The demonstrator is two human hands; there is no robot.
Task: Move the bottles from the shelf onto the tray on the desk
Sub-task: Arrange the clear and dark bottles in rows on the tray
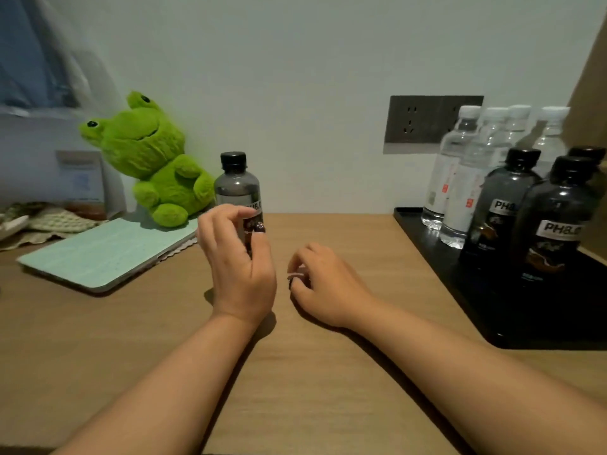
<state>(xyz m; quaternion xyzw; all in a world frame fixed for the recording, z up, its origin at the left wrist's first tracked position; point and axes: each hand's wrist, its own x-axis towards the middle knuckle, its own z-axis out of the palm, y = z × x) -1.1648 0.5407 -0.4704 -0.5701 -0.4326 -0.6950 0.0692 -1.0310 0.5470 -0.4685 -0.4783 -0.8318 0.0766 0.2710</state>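
A dark bottle [236,185] with a black cap stands upright at the back of the desk, next to the wall. My left hand [239,261] is curled around its lower half, index finger and thumb on the label, so the base is hidden. My right hand [323,287] rests on the desk to the right with its fingers curled and nothing in it. The black tray [486,307] lies on the desk at the right. It carries several clear water bottles [451,178] at the back and three dark bottles [551,231] in front. No shelf is in view.
A green plush frog [154,162] sits left of the held bottle, over a pale green notebook [105,251]. Cloth and a box [82,182] lie at the far left. A wall socket panel [423,119] is behind the tray. Bare wooden desk [312,389] spreads between me and the tray.
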